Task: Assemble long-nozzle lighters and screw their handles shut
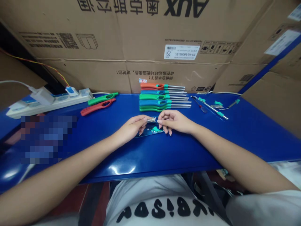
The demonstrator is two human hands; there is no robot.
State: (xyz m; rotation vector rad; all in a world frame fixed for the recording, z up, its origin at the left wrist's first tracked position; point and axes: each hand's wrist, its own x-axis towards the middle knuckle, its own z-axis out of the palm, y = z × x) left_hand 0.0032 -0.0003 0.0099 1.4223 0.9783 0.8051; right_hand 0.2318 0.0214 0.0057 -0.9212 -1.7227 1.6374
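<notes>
My left hand pinches a small pale cylindrical part between thumb and fingers, its end pointing right. Close to that end, my right hand has thumb and index finger pressed together; whatever they hold, if anything, is too small to name. Beneath both hands a blue see-through lighter casing lies on the table, partly hidden by the fingers. Inside it sits a green trigger piece. Just beyond the hands is a stack of long-nosed lighters in red, blue and green, metal tubes to the right.
A red lighter handle and a green one lie left, beside a white power strip with plugs. Right, a metal lighter tube, a small screwdriver and green wired parts lie on the blue table. Cardboard stands behind.
</notes>
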